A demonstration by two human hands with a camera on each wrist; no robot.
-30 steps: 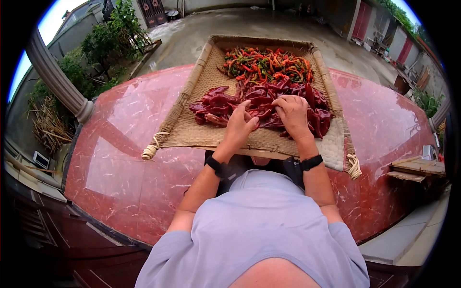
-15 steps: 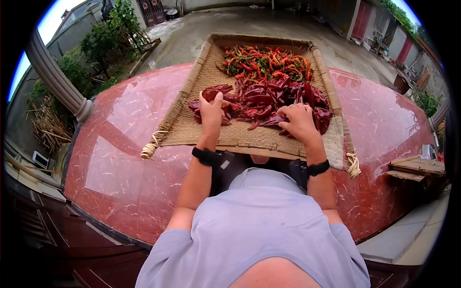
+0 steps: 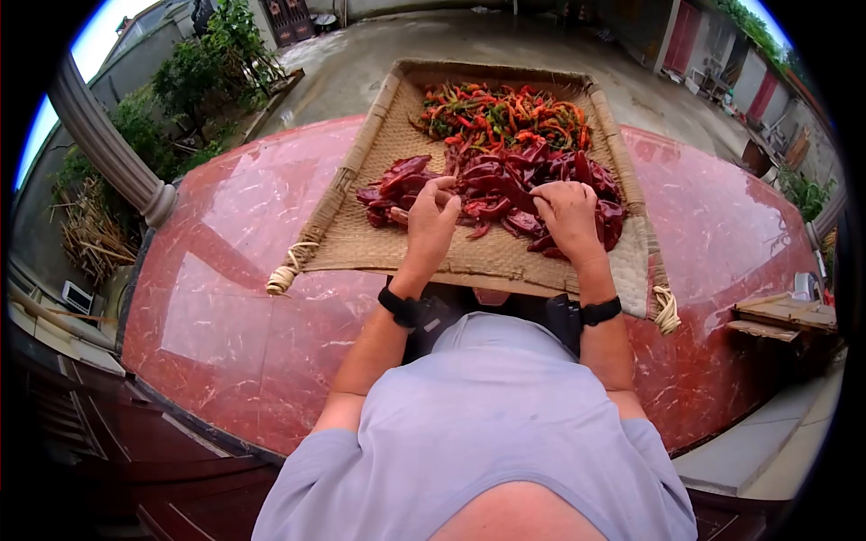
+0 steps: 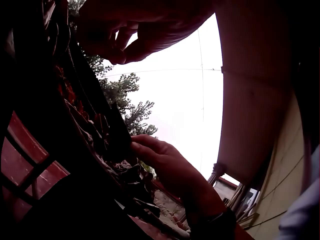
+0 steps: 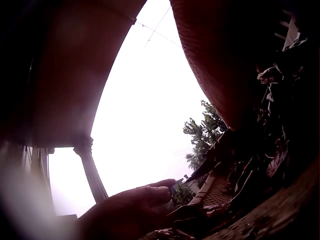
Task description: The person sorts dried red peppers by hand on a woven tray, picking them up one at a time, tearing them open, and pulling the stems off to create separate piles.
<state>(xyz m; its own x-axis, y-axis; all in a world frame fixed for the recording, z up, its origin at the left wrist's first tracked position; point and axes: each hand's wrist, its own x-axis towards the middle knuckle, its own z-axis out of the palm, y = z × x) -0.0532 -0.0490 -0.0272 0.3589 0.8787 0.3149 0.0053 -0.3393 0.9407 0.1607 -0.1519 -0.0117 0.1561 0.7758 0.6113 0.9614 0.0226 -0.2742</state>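
Observation:
On a woven tray (image 3: 347,243), dark red wide peppers (image 3: 492,207) lie in the near half. My right hand (image 3: 570,221) is over their right part, pinching a dark red pepper (image 3: 516,193) that points up and to the left. The left wrist view shows this right hand (image 4: 175,167) with a dark shape at its fingertips. Above the left part of the pile hovers my left hand (image 3: 433,230), fingers bent loosely, a gap between thumb and forefinger. Nothing shows in its grasp, though the right wrist view of the left hand (image 5: 130,210) is dim.
Thin red, orange and green peppers (image 3: 505,117) fill the tray's far half. A pale cloth (image 3: 627,270) lies at its near right corner. Red polished floor (image 3: 225,298) surrounds the tray, with a column (image 3: 117,144) at left and wooden boards (image 3: 785,313) at right.
My left hand moved left to the small heap, let go of a dark red pepper there and came back rightward. My right hand shifted right, then took hold of a pepper.

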